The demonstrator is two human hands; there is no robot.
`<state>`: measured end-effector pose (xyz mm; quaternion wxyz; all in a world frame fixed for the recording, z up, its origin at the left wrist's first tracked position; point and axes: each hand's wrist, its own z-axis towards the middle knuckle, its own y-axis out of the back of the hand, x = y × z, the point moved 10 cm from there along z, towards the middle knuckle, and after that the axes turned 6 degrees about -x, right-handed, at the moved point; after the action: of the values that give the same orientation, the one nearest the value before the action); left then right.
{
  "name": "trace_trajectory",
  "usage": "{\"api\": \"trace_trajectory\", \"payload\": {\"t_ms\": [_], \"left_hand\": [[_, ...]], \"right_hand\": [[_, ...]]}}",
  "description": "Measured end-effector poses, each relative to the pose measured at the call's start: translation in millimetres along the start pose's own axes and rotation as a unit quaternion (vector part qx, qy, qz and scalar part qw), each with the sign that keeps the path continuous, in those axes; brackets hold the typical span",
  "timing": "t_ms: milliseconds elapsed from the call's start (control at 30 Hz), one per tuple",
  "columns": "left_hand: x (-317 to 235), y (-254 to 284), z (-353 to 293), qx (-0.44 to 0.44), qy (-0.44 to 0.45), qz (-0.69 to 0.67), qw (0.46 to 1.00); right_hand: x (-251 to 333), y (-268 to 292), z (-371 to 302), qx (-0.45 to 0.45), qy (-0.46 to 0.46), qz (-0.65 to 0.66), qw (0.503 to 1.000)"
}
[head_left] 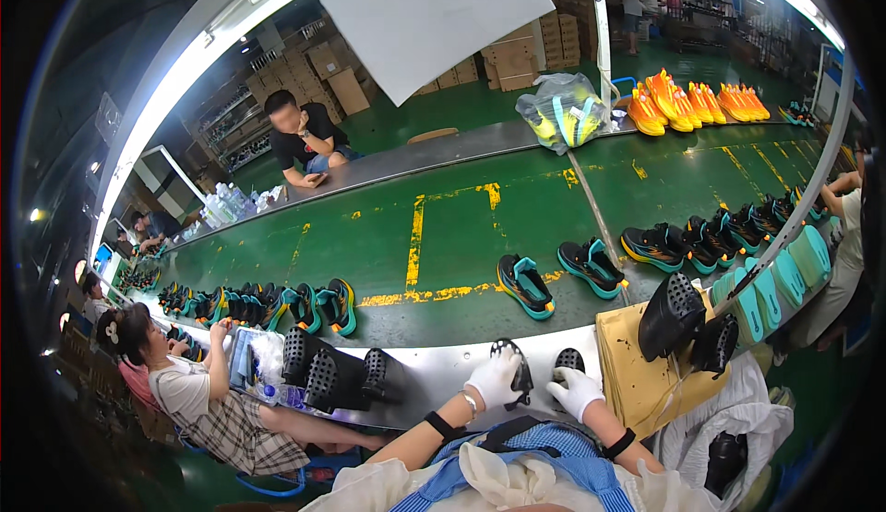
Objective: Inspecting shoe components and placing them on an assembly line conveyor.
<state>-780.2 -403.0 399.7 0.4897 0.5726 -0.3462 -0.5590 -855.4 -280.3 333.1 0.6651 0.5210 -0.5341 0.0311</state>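
Observation:
My left hand (pixel 496 378), in a white glove with bare fingertips or a worn edge I cannot make out, is closed round a black dotted shoe-shaped piece (pixel 523 378). My right hand (pixel 577 392), also white-gloved, is closed at the near end of a second black dotted piece (pixel 569 359). Both are over the pale metal ledge (pixel 434 369) in front of me. Beyond them, on the green conveyor belt, stand two black sneakers with teal linings, one sneaker (pixel 525 287) left of the other sneaker (pixel 591 267).
Black studded blocks (pixel 334 379) stand left on the ledge; others (pixel 672 316) rest on a yellow-brown carton (pixel 620 355) at right. Rows of sneakers (pixel 268 305) line the belt (pixel 369 235). A co-worker (pixel 203 383) sits at left. A paper sheet (pixel 434 23) hangs overhead.

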Motion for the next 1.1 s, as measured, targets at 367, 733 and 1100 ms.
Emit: {"api": "trace_trajectory", "payload": {"t_ms": [367,733,1100], "left_hand": [[-50,106,36,-0.214,-0.074,-0.207,0.952],[-49,33,56,-0.026,0.126,-0.868,0.480],[20,-8,39,-0.118,0.218,-0.810,0.532]], "right_hand": [[68,43,5,0.154,-0.091,0.702,0.690],[77,46,-23,0.256,-0.096,0.815,0.511],[75,70,4,0.013,-0.019,0.234,0.972]]}}
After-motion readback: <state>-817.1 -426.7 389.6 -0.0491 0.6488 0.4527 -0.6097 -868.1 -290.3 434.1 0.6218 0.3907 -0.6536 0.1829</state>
